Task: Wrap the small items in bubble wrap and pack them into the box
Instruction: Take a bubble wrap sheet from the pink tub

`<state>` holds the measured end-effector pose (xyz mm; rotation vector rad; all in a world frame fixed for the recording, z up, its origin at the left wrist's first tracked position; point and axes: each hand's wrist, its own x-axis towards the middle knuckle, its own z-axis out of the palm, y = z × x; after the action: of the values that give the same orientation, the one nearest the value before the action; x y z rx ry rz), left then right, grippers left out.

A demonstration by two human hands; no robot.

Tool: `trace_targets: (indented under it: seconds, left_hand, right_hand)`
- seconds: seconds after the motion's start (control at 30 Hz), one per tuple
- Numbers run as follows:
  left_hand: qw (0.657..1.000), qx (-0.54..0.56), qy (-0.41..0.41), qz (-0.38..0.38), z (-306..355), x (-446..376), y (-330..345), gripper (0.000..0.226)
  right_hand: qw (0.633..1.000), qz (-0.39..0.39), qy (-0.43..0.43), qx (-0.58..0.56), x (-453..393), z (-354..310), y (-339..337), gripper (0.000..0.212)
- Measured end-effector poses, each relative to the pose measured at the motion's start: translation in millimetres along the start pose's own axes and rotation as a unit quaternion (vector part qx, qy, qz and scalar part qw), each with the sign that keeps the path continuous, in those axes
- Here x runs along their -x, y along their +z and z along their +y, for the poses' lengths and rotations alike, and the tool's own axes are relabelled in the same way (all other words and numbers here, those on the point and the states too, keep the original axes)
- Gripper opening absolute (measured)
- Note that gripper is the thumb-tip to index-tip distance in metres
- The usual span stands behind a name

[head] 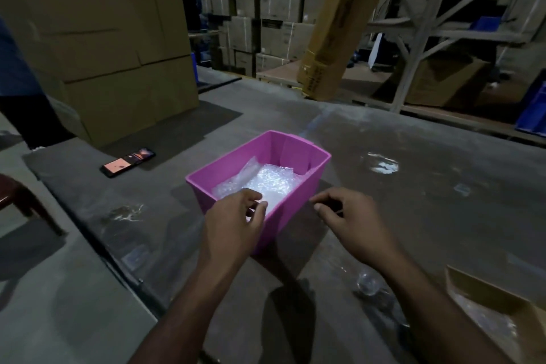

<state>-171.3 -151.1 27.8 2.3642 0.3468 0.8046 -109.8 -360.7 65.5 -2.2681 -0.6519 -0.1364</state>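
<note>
Box (295, 204): pink plastic tub, rectangular, open top, walls sloping slightly outward, a small lip at the far rim. Stands upright on the grey worktop (413, 186), near the middle of the view, one corner turned toward the person.

Bubble wrap (266, 183): clear, crumpled sheet lying inside the box, covering most of its floor; one edge rises against the left wall. It catches the light and shows bright white. Whether anything is wrapped inside it cannot be told.

Left hand (233, 224): over the near corner of the box, fingers (260, 204) curled with the tips drawn toward the thumb above the bubble wrap. Whether they pinch the wrap cannot be told.

Right hand (351, 221): just right of the box, above the worktop, fingers curled inward. A thin dark sliver shows at its fingertips; what it is cannot be told.

Small clear item (367, 284): rounded, glassy, on the worktop beneath the right forearm, near the box.

Cardboard carton (496, 319): open, at the lower right edge, clear wrapping inside.

Phone (128, 161): screen lit, flat on the worktop, left of the box and well apart.

Large cardboard boxes (112, 47): stacked at the far left of the worktop.

Background: shelving (428, 32) with stacked cartons; a long carton (339, 23) leaning.
</note>
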Motion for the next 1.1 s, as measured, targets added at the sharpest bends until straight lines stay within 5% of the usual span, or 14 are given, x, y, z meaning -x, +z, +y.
trace_targets:
  seconds: [0.27,0.57,0.83,1.1]
  left_hand:
    - [0.998,-0.008,0.023,-0.065,-76,-55,-6,0.029]
    - [0.984,-0.024,0.067,-0.163,-99,-89,13,0.042]
    - [0.965,-0.070,0.059,-0.247,-99,-122,31,0.051]
    - [0.963,-0.069,0.047,-0.257,-95,-135,36,0.056]
  right_hand:
    - [0.988,-0.025,0.045,0.144,-113,0,89,0.016]
    - [0.914,-0.144,0.144,0.352,-174,19,144,0.016]
    - [0.914,-0.123,0.247,0.296,-203,35,157,0.015]
    - [0.946,0.047,0.241,0.211,-207,41,161,0.011]
